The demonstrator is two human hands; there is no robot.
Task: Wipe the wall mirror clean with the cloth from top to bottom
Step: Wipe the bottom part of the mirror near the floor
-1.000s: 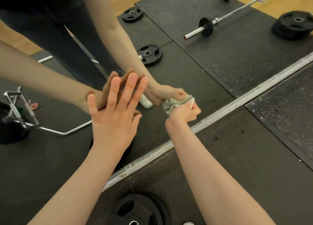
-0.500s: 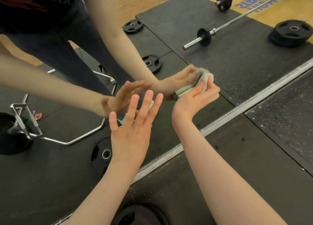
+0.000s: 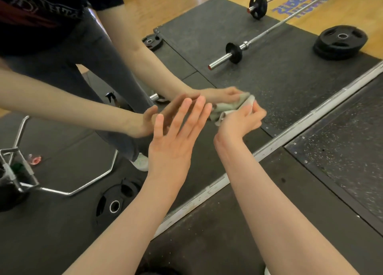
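Note:
The wall mirror [image 3: 259,84] fills the upper left of the head view, down to its pale metal bottom frame [image 3: 279,142] that runs diagonally. My right hand [image 3: 240,122] grips a bunched pale green cloth [image 3: 228,108] and presses it against the glass low down, just above the frame. My left hand [image 3: 176,138] is held flat with straight, spread fingers at the glass, to the left of the cloth. Both arms and hands are mirrored in the glass, reaching toward mine.
Black rubber gym flooring [image 3: 310,202] lies below the frame. A weight plate [image 3: 116,200] leans at the mirror's foot. Reflected in the glass are a barbell [image 3: 234,52], stacked plates [image 3: 339,42], a hex bar [image 3: 68,189] and a wooden floor.
My right hand has carried the cloth up and to the right across the glass, from near the frame. My left hand has shifted right and lifted slightly, fingers still straight.

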